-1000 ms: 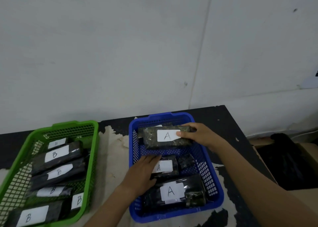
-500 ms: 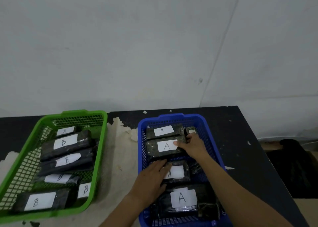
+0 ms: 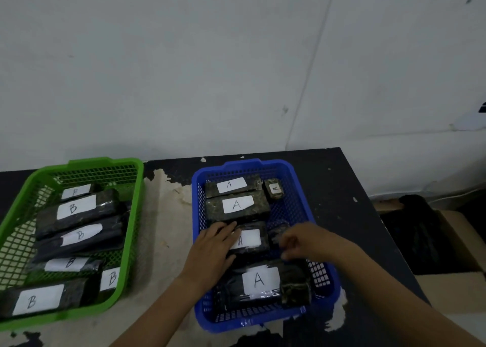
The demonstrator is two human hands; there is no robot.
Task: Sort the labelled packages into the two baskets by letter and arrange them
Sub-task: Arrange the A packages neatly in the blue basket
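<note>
The blue basket (image 3: 244,164) holds several dark packages labelled A: a long one (image 3: 231,186) at the far end, a small one (image 3: 274,189) beside it, a wide one (image 3: 236,206), and a large one (image 3: 260,281) at the near end. My left hand (image 3: 215,246) lies flat on the left part of the third A package (image 3: 252,239). My right hand (image 3: 302,241) is blurred, fingers bent, beside a small dark package (image 3: 278,232); I cannot tell whether it grips it. The green basket (image 3: 105,161) on the left holds several B packages (image 3: 76,208).
Both baskets stand on a black table with a worn, peeling patch (image 3: 168,215) between them. A white wall rises right behind. To the right of the table sits a cardboard box (image 3: 452,283) with a black bag (image 3: 420,236) in it.
My right hand laid the wide A package down behind the third one, let go of it, and drew back to the small dark package. My left hand stayed on the third package.
</note>
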